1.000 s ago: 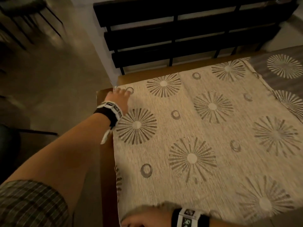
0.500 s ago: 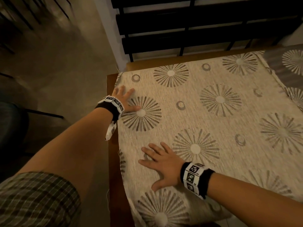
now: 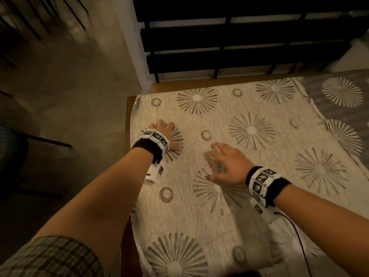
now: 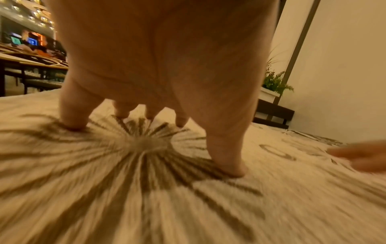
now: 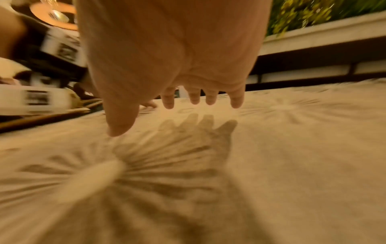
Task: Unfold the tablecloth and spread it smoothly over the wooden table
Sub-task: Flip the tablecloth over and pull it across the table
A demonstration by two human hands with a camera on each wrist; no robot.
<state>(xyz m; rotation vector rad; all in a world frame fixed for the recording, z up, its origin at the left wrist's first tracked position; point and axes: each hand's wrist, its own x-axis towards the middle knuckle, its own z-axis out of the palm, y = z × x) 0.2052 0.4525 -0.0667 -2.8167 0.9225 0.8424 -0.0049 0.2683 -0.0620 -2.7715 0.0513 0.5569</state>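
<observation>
A beige tablecloth (image 3: 249, 176) printed with brown sunbursts and rings lies spread over the wooden table (image 3: 127, 124), whose edge shows along the left and far sides. My left hand (image 3: 166, 134) presses on a sunburst near the cloth's left edge, with spread fingertips (image 4: 72, 123) and thumb touching the tablecloth (image 4: 146, 189). My right hand (image 3: 225, 160) is open with straight fingers to the right of it. In the right wrist view its fingers (image 5: 194, 97) hover just above the tablecloth (image 5: 271, 156), casting a shadow. A low ridge runs through the fabric near my right wrist.
A black slatted bench back (image 3: 239, 41) stands against the table's far side. A grey cloth (image 3: 343, 100) with pale sunbursts lies at the far right. Bare floor (image 3: 69, 96) lies left of the table, with dark chair legs (image 3: 40, 138) there. A black cable (image 3: 295, 232) trails from my right wristband.
The left hand slid from the far left corner toward me along the cloth. The right hand came up from the near edge onto the cloth, then moved farther away and rightward.
</observation>
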